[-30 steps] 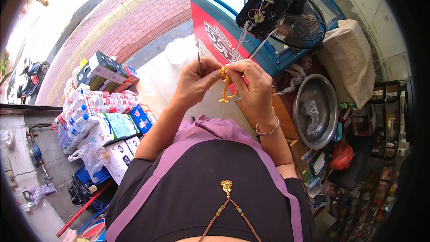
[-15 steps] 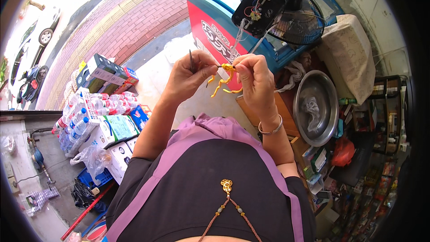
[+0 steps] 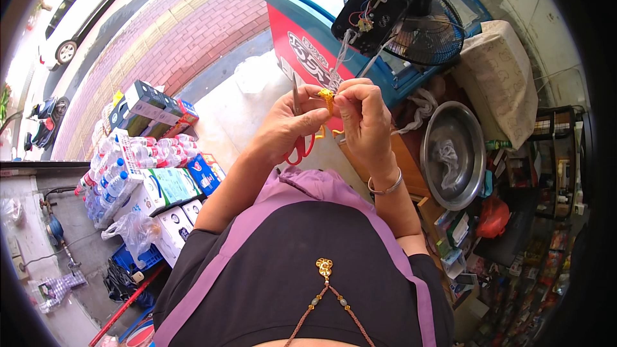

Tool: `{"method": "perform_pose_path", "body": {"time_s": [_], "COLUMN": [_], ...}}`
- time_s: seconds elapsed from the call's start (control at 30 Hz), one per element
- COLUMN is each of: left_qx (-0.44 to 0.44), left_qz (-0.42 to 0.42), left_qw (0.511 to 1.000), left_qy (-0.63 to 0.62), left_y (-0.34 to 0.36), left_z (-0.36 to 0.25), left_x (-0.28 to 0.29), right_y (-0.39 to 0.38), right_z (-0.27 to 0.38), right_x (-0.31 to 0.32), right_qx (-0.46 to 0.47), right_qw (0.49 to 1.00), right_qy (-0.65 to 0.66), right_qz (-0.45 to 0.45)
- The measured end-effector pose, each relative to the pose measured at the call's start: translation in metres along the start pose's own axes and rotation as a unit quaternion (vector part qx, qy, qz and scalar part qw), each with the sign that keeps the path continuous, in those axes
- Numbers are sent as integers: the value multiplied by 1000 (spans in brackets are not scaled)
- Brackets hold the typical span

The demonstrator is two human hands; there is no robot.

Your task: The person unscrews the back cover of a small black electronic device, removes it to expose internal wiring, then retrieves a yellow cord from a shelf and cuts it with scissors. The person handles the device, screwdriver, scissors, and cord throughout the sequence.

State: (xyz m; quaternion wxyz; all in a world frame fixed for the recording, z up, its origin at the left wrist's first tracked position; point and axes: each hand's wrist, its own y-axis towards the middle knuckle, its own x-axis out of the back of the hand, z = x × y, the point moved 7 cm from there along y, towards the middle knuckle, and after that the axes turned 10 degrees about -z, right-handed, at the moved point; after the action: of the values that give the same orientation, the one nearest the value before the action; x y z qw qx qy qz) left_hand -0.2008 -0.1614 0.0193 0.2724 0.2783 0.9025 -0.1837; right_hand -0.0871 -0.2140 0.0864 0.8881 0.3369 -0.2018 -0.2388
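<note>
Both hands are raised together in front of my lap. My left hand (image 3: 290, 119) is closed, its thumb and forefinger pinching a yellow knotted cord (image 3: 326, 95). Tucked in that same palm is a pair of scissors (image 3: 295, 93), blade pointing up past the knuckles and red handle loops hanging below. My right hand (image 3: 365, 112), with a bangle at the wrist, pinches the cord's other side between thumb and fingers. Yellow strands dangle under the knot, partly hidden by the fingers.
Packs of bottles (image 3: 116, 183) and stacked boxes (image 3: 144, 106) stand on the left. A blue and red chest freezer (image 3: 302, 45) bears a fan (image 3: 427, 32) ahead. At right sits a metal basin (image 3: 475, 154) with a plastic bag (image 3: 448, 160) in it.
My hands have drawn closer together round the knot. My left hand has turned, so the scissors' red handles now show beneath it. Fewer yellow strands are visible. A white car outside has shifted.
</note>
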Motion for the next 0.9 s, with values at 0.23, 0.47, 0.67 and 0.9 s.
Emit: {"method": "perform_pose_path", "body": {"time_s": [0.23,0.47,0.67,0.9], "left_qx": [-45,-82,-114,-140], "left_qz": [21,5,-12,-20], "left_qw": [994,983,978,966], "left_qy": [95,163,175,216], "left_y": [-5,-12,-12,-13], "left_z": [-29,-49,-59,-70], "left_x": [11,12,26,32], "right_y": [13,14,14,16], "right_z": [9,21,25,25], "right_x": [11,6,8,12], "right_qx": [67,108,137,167], "right_qw": [996,989,980,969], "right_qy": [-32,-59,-106,-158], "right_qz": [46,84,100,89]}}
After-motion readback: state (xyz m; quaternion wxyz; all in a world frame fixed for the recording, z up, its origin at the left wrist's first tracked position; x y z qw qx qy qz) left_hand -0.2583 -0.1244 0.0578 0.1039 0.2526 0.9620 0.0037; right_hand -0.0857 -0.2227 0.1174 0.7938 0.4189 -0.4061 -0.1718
